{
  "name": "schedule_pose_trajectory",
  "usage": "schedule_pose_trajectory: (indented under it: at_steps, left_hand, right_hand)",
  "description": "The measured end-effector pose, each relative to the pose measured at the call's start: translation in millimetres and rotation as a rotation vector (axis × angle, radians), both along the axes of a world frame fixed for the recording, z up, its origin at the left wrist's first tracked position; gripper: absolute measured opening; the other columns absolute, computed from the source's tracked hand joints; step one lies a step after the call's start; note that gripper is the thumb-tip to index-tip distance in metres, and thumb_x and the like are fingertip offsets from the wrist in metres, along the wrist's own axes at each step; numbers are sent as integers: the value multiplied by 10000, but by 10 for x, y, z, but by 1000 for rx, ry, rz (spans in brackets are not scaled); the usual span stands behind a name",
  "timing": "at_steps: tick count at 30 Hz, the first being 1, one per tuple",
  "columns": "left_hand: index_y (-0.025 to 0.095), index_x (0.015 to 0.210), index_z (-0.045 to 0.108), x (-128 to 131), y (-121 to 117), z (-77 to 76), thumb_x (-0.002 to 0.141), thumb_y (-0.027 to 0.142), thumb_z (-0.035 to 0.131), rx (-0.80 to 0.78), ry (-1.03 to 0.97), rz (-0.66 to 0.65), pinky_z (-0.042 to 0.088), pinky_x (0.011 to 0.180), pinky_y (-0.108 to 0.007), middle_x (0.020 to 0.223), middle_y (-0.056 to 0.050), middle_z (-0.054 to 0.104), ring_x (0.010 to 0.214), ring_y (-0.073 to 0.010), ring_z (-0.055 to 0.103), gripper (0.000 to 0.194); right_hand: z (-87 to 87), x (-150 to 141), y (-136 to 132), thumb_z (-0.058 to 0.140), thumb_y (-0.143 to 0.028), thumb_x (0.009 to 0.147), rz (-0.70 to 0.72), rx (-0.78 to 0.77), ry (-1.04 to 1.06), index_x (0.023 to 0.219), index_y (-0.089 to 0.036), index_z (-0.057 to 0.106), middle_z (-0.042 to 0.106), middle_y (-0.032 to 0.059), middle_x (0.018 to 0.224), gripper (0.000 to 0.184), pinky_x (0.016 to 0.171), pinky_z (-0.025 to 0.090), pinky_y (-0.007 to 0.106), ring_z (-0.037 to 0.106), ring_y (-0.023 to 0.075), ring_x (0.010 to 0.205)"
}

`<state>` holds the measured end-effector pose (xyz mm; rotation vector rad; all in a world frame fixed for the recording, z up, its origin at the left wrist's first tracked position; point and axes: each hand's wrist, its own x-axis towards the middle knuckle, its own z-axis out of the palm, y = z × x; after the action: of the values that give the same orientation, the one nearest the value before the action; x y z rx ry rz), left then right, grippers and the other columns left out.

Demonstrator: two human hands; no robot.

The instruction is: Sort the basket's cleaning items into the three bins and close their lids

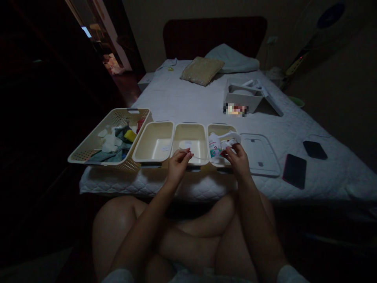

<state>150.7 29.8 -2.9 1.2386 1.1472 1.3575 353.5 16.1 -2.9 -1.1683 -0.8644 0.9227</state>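
Observation:
A thin white cord point(202, 158) stretches between my two hands above the front of the cream bins. My left hand point(178, 164), over the front rim of the middle bin point(189, 126), pinches one end. My right hand point(239, 161) has its fingers closed on the cord at the right bin point(221, 126). Just beyond my right fingers is a crumpled white item point(229, 144), too dim to make out. Inside the right bin stand a white bottle point(215, 143) with a green and red label and a white curved object point(231, 135). A small white label lies in the middle bin.
The left bin point(143, 135) stands beside a perforated basket point(112, 114) of cloths and a yellow sponge point(130, 136). To the right are a flat lid point(272, 157), a phone point(295, 171) and a dark tablet-like slab point(315, 150). Farther back are a white box point(253, 103) and a cushion point(202, 70).

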Motion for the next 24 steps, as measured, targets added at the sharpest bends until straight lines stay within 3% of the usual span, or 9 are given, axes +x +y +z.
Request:
schedule_pose_trajectory:
  at_steps: [3,6,8,14,20,24]
  left_hand:
    - [134,844,671,250,100,-4,685,313,662,-17,16,-95,509,792,-319,832,-52,641,808,-152,626,240]
    - [160,1159,543,514,181,-31,672,218,663,-33,11,-184,508,690,-277,748,6,606,651,-101,598,505]
    - [185,1234,465,654,223,-64,670,156,651,8,113,-222,486,655,-240,746,18,598,635,-91,582,595]
    - [173,1117,512,827,311,-174,742,197,604,174,502,-356,439,654,-243,738,-12,612,671,-133,578,387]
    - [168,1106,561,871,282,-96,875,276,395,363,868,-444,415,728,-292,870,-92,630,795,-192,569,304]
    - [134,946,643,881,285,-76,861,250,402,471,1043,-441,402,777,-327,889,-126,616,838,-219,552,281]
  right_hand:
    - [-22,213,17,641,-460,673,-63,-15,-87,907,-216,579,601,5,927,344,723,522,314,579,121,711]
    - [-62,446,28,631,-479,673,-115,-40,-205,940,-202,590,611,18,883,387,683,518,320,567,132,677]
    - [-108,572,36,623,-482,677,-145,-40,-303,972,-194,593,617,35,903,413,677,511,329,569,146,695]
    - [-240,705,72,620,-476,672,-206,-64,-412,999,-187,581,621,63,969,438,665,497,325,578,150,689]
    - [-265,708,112,584,-456,702,-188,-82,-517,988,-179,593,637,72,918,399,657,489,331,574,166,686]
    - [-320,745,128,565,-456,719,-193,-83,-585,1006,-171,599,631,85,948,406,671,476,333,574,169,695]
